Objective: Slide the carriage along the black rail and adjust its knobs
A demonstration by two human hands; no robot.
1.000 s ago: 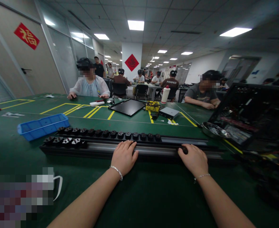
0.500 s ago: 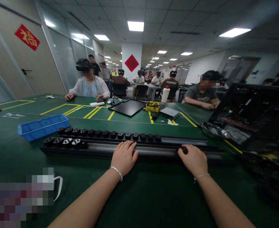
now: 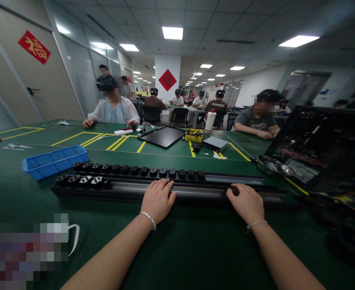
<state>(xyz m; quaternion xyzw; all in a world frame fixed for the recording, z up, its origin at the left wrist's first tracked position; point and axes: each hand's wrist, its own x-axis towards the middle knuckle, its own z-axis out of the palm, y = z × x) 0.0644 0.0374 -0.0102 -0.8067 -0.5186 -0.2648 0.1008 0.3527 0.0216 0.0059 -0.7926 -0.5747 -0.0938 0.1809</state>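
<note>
A long black rail (image 3: 126, 188) lies across the green table (image 3: 195, 241) in front of me, with a row of several small black sockets (image 3: 141, 170) seated along its far track and a few more at its left end. My left hand (image 3: 157, 200) rests flat on the rail's near edge, fingers stretched out. My right hand (image 3: 247, 202) sits further right on the rail, fingers curled round a small black part (image 3: 234, 189) at the track.
A blue plastic tray (image 3: 54, 160) stands at the left. A metal bowl (image 3: 273, 166) and an open black computer case (image 3: 322, 145) are at the right. Beyond lie a black panel (image 3: 162, 136), a yellow box (image 3: 195, 136) and a grey box (image 3: 215, 143). Other people sit across the table.
My hands and the rail have stayed put. People standing in the far background have shifted a little to the left.
</note>
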